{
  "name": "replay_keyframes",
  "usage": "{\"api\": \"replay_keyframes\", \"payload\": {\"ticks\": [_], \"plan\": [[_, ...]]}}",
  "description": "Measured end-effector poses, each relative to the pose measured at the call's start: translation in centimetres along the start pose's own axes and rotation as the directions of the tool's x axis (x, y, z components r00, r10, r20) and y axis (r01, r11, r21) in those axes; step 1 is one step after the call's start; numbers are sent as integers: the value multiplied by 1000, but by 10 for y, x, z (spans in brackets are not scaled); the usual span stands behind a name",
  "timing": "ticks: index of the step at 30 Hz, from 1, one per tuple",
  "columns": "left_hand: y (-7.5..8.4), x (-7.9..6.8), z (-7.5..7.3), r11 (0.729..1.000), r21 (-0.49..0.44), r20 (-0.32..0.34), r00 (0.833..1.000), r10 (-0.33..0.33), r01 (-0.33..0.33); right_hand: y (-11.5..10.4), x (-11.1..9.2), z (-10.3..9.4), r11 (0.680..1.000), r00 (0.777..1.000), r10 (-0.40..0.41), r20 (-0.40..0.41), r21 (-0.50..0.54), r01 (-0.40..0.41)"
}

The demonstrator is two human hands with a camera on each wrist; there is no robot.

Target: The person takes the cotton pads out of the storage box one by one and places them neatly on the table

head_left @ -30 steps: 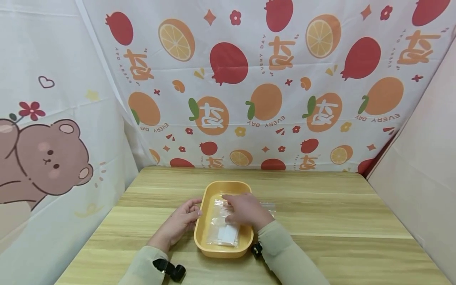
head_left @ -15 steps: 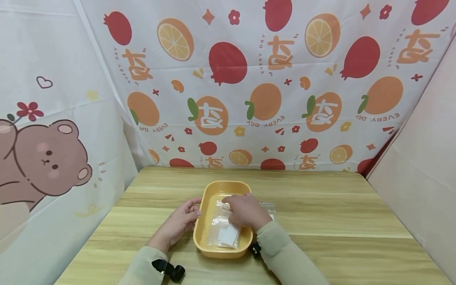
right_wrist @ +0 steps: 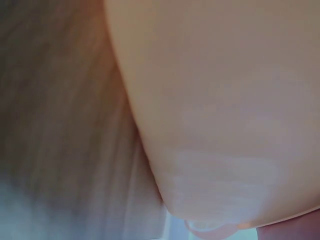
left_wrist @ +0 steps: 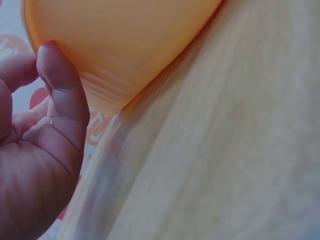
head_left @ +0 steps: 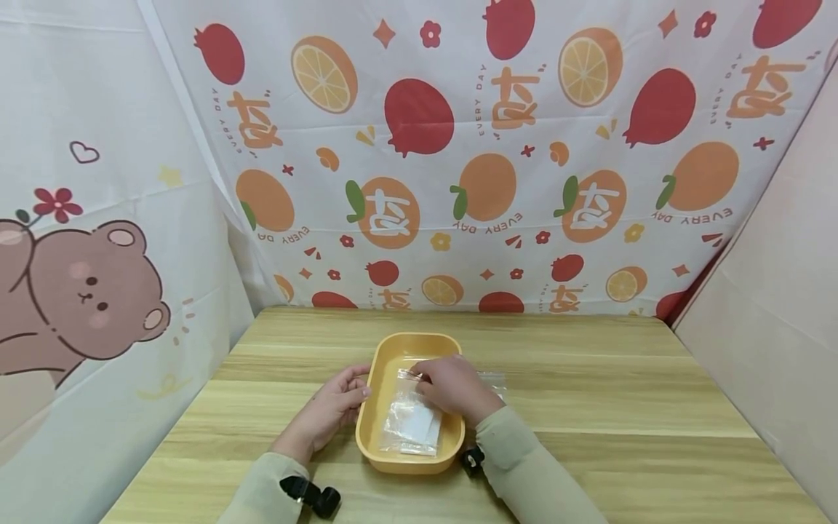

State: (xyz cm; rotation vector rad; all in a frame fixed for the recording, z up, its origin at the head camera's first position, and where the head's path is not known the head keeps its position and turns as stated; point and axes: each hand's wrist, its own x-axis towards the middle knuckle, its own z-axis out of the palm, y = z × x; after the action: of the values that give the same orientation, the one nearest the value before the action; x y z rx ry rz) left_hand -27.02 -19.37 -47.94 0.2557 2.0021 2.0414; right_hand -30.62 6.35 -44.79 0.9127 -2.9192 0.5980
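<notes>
A yellow plastic tray [head_left: 411, 466] with rounded corners stands on the wooden table. My left hand [head_left: 327, 409] holds its left side; in the left wrist view the thumb [left_wrist: 59, 85] lies against the tray wall near the rim. Inside lies a clear zip bag [head_left: 396, 422] with white flat pieces [head_left: 420, 425] in it. My right hand [head_left: 455, 388] reaches over the tray's right rim and pinches the bag near its top edge, with the fingertips partly hidden. The tray's outer wall [right_wrist: 215, 105] fills most of the right wrist view.
Another clear zip bag [head_left: 494, 379] shows on the table to the right of the tray, partly covered by my right hand and wrist. Printed cloth [head_left: 425, 182] hangs behind the table [head_left: 622, 407], and more cloth hangs on both sides.
My right fingers have curled in on the bag's top. The bag has shifted slightly, and its white pieces appear higher inside the tray. The left hand and the tray stay put.
</notes>
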Motion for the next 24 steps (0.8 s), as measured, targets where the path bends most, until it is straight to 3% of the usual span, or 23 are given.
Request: {"api": "replay_keyframes", "payload": {"ticks": [9, 17, 21, 24], "plan": [[1, -1, 1, 1000, 13, -8, 1000, -5, 5, 6, -1, 2, 998, 995, -62, -79, 0, 63], [1, 0, 1, 1000, 3, -5, 1000, -5, 5, 6, -3, 0, 985, 995, -3, -96, 174, 19], [3, -1, 2, 1000, 1, -8, 1000, -13, 13, 2, -7, -9, 931, 995, 64, -81, 365, -30], [3, -2, 2, 1000, 5, -13, 1000, -19, 19, 2, -10, -20, 888, 993, 60, -105, 459, -5]]}}
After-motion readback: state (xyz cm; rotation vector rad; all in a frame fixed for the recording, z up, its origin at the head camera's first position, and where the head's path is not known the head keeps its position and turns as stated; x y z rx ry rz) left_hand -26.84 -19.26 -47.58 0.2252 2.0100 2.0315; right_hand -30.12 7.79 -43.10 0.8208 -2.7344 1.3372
